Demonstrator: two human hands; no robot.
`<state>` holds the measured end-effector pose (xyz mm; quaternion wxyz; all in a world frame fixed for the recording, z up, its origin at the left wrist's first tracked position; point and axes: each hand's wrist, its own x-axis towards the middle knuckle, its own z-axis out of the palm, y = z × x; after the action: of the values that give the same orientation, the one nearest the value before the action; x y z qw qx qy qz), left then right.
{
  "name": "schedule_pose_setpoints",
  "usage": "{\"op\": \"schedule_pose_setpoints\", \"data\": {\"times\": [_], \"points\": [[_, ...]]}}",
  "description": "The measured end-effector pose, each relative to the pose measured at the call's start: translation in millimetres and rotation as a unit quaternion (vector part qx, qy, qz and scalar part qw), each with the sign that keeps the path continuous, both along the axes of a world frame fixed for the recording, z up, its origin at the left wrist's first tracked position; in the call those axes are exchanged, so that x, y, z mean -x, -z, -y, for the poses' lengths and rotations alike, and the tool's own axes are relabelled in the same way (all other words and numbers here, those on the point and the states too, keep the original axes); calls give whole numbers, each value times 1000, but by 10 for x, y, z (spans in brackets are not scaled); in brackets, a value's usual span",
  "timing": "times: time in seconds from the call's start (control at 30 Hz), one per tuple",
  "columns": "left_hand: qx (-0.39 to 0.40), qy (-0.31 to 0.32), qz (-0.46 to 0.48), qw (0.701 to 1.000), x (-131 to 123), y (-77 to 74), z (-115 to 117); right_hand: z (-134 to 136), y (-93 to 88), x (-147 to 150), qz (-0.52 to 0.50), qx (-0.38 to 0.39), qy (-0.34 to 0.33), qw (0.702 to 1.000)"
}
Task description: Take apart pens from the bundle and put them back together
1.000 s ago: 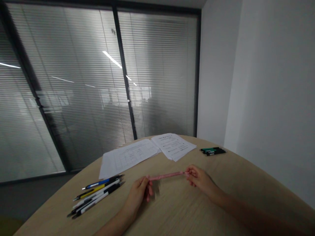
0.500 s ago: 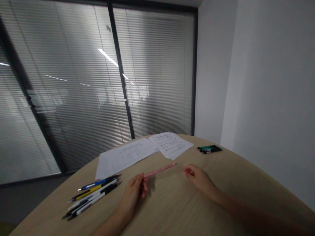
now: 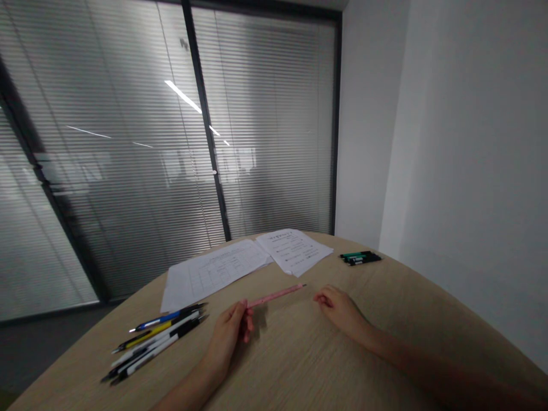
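My left hand point(image 3: 228, 334) is closed around one end of a slim pink pen point(image 3: 277, 295). The pen is held just above the table and slants up to the right, its dark tip pointing toward my right hand point(image 3: 340, 311). That hand is closed too, fingers curled in, a short gap from the tip; nothing shows in it. To the left of my left hand lies a loose row of several pens point(image 3: 158, 342), with blue, yellow, white and black barrels.
Two printed paper sheets lie at the back of the round wooden table point(image 3: 295, 365): a left sheet point(image 3: 184, 285) and a right sheet point(image 3: 295, 251). Several green and black pens point(image 3: 360, 258) lie at the back right. Beyond stand a glass partition with blinds point(image 3: 274, 125) and a wall point(image 3: 462, 142).
Everything has shifted slightly left in view, as the camera turned a little. Both hands keep their pose, and the pink pen stays in my left hand.
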<state>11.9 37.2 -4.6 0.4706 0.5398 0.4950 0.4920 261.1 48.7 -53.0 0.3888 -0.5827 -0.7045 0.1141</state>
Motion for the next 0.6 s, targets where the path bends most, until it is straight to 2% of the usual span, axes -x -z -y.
{"op": "schedule_pose_setpoints", "data": {"times": [0.13, 0.23, 0.4, 0.5, 0.6], "points": [[-1, -2, 1, 1000, 3, -13, -2, 0, 6, 10, -59, 15, 50, 997], [-2, 3, 2, 1000, 13, -3, -14, 13, -29, 21, -69, -3, 61, 996], [2, 29, -3, 1000, 12, 35, -33, 84, -138, 46, -33, -51, 12, 998], [9, 43, -19, 999, -3, 34, -17, 127, -178, 60, -28, -56, -30, 998], [12, 47, -29, 998, -9, 29, -8, 139, -186, 66, -34, -53, -40, 997]]}}
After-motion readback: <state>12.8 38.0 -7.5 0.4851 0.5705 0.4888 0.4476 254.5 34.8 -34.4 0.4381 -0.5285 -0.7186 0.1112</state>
